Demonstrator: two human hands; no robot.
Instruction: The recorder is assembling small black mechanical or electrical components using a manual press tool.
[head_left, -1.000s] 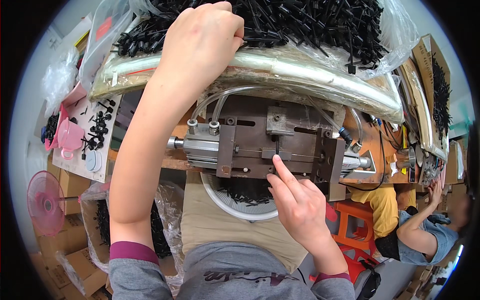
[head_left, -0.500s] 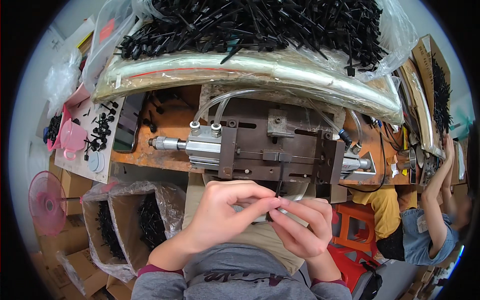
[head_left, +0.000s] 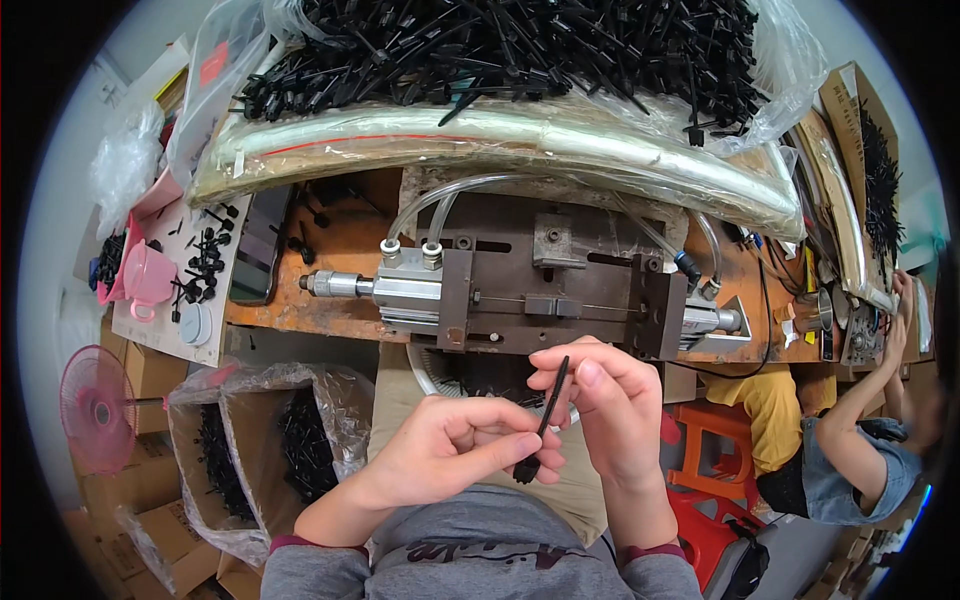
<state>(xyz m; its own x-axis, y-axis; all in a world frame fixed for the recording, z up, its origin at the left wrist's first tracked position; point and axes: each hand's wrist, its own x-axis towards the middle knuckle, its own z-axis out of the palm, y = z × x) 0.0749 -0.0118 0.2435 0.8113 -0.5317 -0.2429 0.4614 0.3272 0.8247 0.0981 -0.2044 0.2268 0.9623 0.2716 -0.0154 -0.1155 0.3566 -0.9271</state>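
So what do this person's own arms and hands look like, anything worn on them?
The left hand and right hand are bare, with no gloves, rings or watch to be seen. Grey sleeves end in dark maroon cuffs, leaving skin uncovered from there to the fingertips. No cables or markings show on either arm.

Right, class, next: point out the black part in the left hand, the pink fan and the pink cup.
Black part point(head_left: 553, 400): head view, on its thin shaft.
Pink fan point(head_left: 101, 408): head view, middle of its round guard.
Pink cup point(head_left: 150, 275): head view, on its body.
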